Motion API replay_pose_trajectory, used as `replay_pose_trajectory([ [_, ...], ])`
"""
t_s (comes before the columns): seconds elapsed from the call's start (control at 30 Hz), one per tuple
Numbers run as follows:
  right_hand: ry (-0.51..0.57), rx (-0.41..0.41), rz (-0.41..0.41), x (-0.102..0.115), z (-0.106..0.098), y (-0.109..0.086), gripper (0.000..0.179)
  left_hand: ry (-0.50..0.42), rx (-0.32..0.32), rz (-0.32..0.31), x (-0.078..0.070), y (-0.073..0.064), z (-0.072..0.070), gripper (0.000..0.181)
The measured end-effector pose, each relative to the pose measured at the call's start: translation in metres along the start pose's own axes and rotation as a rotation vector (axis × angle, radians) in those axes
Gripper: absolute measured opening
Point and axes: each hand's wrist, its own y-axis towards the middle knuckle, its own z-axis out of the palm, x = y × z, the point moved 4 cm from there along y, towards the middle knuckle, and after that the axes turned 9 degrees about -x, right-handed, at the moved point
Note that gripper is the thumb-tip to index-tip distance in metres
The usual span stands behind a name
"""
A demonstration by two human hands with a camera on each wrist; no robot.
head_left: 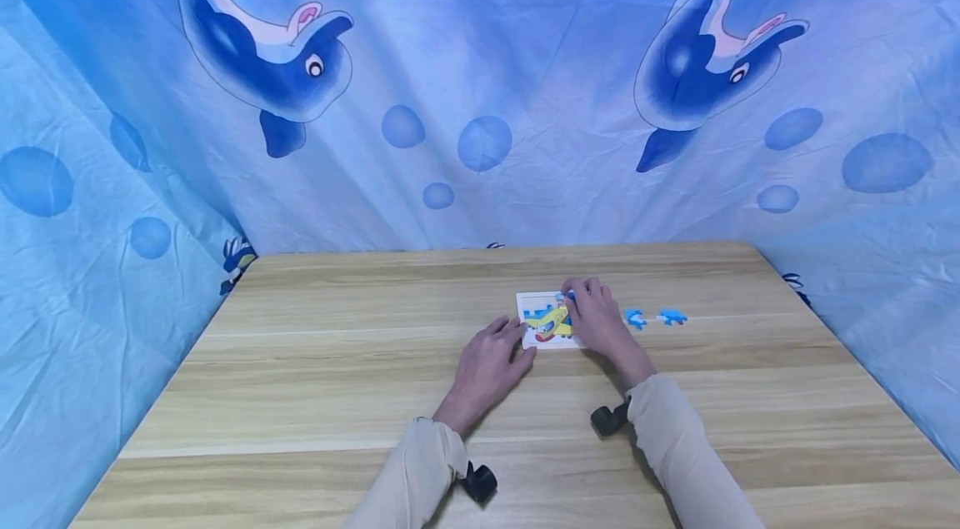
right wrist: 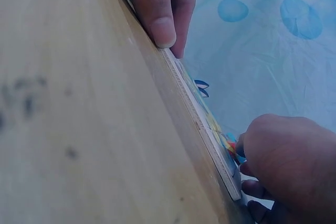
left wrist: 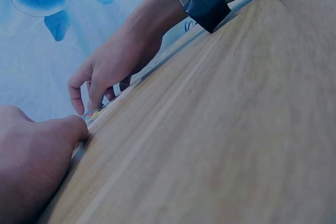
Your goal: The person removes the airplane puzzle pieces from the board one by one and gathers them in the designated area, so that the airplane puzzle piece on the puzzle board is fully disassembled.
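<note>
Pinching board: left hand; right hand, grip unclear — loose pieces, head view only.

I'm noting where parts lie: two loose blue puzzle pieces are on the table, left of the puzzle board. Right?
Not quite: the head view shows the two loose blue puzzle pieces on the table, right of the puzzle board, not left.

Left hand holding the lower left corner of a white-framed airplane jigsaw, right hand over its right side, loose blue piece and another alongside, wooden table, dolphin-print curtain.
</note>
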Motion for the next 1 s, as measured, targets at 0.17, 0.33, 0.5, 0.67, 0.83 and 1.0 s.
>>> replay_pose_trajectory([
  [0.17,0.027,-0.012,-0.017,-0.0006,-0.0014,-0.0002,0.013,0.0,0.001,-0.001,-0.0001,0.001,0.0004,0.041],
  [0.33,0.066,-0.026,-0.025,-0.0018,-0.003,-0.001,0.02,0.003,0.009,-0.005,0.0004,0.001,0.0015,0.041],
  [0.5,0.129,-0.044,0.01,-0.0046,-0.0032,-0.0012,0.032,0.0,0.016,-0.007,0.0006,0.0003,0.0016,0.041],
  [0.67,0.175,-0.069,0.002,-0.0066,-0.0047,-0.0003,0.029,-0.001,0.018,-0.009,-0.0005,0.0008,0.0011,0.041],
  [0.83,0.193,-0.067,-0.013,-0.0079,-0.0057,-0.0001,0.028,0.002,0.019,-0.012,-0.0007,0.0014,0.0014,0.041],
  [1.0,0.202,-0.073,-0.009,-0.0083,-0.0057,-0.0007,0.027,0.01,0.025,-0.015,-0.0002,0.0008,0.0022,0.042],
])
